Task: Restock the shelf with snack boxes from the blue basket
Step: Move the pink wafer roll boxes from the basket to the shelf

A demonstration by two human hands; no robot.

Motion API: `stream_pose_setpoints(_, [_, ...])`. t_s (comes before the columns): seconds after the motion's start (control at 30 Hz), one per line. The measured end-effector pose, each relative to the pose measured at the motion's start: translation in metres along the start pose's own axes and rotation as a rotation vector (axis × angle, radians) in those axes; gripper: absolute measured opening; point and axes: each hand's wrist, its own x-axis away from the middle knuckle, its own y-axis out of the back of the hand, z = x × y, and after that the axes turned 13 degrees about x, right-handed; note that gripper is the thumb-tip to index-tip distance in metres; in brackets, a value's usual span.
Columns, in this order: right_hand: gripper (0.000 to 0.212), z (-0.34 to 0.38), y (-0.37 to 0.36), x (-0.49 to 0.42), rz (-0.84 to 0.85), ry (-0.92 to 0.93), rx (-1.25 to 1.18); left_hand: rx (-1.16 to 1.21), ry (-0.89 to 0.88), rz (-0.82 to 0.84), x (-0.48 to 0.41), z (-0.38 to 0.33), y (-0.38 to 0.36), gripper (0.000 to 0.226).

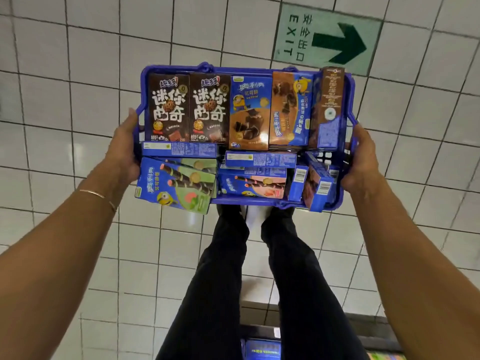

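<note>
While legs (259,268) stand below, hands hold basket (348,100)

The left hand's (122,149) fingers were hidden behind the blue basket's (348,100) nine o'clock wall, the right hand's (359,162) behind its three o'clock wall. The person's feet were concealed under the basket. At six o'clock, blurred blue boxes (262,349) were cut by the frame's edge.

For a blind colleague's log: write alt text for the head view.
Two bare hands, left hand and right hand, hold a blue basket full of snack boxes above a white tiled floor. A green exit sign lies beyond.
</note>
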Motion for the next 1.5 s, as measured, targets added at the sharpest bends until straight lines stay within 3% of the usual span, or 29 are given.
stream_pose_setpoints(0.1, [0.07,0.041,0.003,0.054,-0.015,0.039,-0.002,0.013,-0.027,-0.002,0.048,-0.043,-0.003,0.052])
stream_pose_setpoints(0.37, [0.05,0.164,0.008,0.189,-0.009,0.115,-0.096,0.055,-0.108,0.018,0.175,-0.177,-0.034,0.046])
stream_pose_setpoints(0.67, [0.042,0.319,-0.005,0.243,0.069,0.183,-0.171,-0.003,-0.188,-0.006,0.226,-0.342,-0.128,0.046])
stream_pose_setpoints(0.9, [0.054,0.482,-0.033,0.229,0.039,0.176,-0.125,0.009,-0.174,0.007,0.214,-0.476,-0.234,0.046])
stream_pose_setpoints(1.03, [0.046,0.582,-0.059,0.22,0.005,0.186,-0.142,0.032,-0.148,0.054,0.193,-0.561,-0.294,0.048])
stream_pose_setpoints(1.5, [0.051,0.919,-0.171,0.107,-0.039,0.196,-0.136,0.024,-0.095,0.144,0.044,-0.842,-0.534,0.052])
